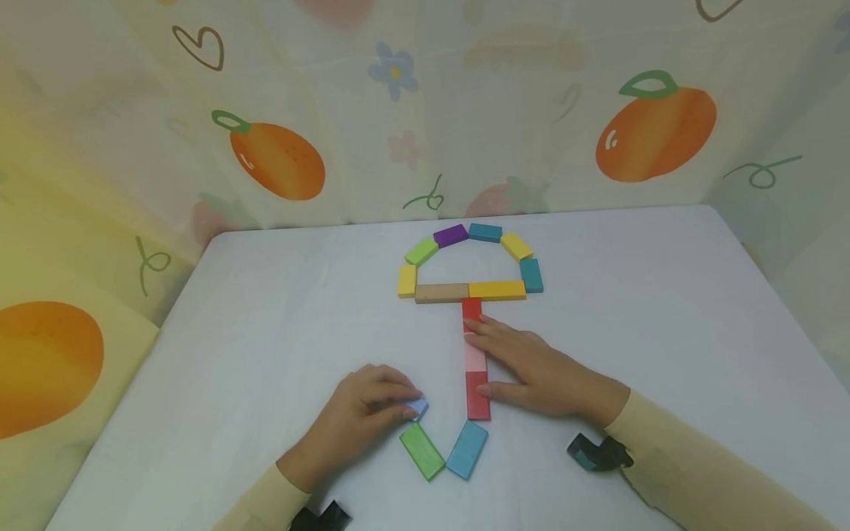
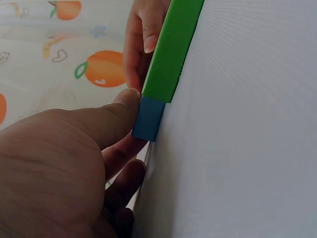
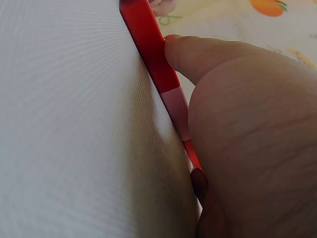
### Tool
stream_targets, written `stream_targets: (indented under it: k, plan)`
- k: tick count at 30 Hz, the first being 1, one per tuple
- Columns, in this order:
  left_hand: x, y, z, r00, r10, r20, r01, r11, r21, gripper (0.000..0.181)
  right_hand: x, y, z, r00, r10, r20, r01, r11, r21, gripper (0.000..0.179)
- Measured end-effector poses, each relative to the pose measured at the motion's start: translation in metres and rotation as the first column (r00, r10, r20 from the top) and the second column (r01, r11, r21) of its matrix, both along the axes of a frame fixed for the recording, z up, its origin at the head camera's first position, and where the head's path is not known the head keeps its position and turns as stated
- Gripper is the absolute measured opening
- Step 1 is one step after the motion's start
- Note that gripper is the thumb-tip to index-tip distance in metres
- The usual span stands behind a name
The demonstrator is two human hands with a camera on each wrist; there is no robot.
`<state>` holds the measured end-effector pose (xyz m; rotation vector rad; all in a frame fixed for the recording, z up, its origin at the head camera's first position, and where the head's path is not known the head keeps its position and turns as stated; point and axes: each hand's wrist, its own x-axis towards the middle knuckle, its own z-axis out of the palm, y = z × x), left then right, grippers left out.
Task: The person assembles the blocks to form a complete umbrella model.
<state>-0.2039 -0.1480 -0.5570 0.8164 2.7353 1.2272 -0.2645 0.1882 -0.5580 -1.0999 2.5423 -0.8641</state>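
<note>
My left hand point(image 1: 361, 413) pinches a small blue block point(image 1: 418, 407) between thumb and fingers. That block meets the upper end of a green block point(image 1: 422, 451), which slants down to touch a teal-blue block point(image 1: 468, 450). Seen from the left wrist, the blue block point(image 2: 148, 119) sits against the end of the green one point(image 2: 171, 54). My right hand point(image 1: 547, 372) rests with extended fingers on a straight column of blocks: a red one point(image 1: 473, 304) on top, a pink one point(image 1: 475, 359) in the middle, another red one point(image 1: 478, 405) below.
Above the column lies a half-ring of coloured blocks, purple point(image 1: 451, 236) and yellow point(image 1: 516, 246) among them, along a row of a tan block point(image 1: 441, 293) and a yellow block point(image 1: 496, 290). Everything lies on a white table point(image 1: 265, 317) backed by a fruit-print curtain point(image 1: 518, 133).
</note>
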Motion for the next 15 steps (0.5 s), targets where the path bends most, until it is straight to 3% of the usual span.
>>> stream_targets:
  k: [15]
  plan:
    - [0.0000,0.0010,-0.0002,1.000,0.008,0.025,-0.008,1.000,0.014,0.026,-0.0002,0.0007,-0.0027,1.000,-0.013,0.020,0.013,1.000,-0.007,0.087]
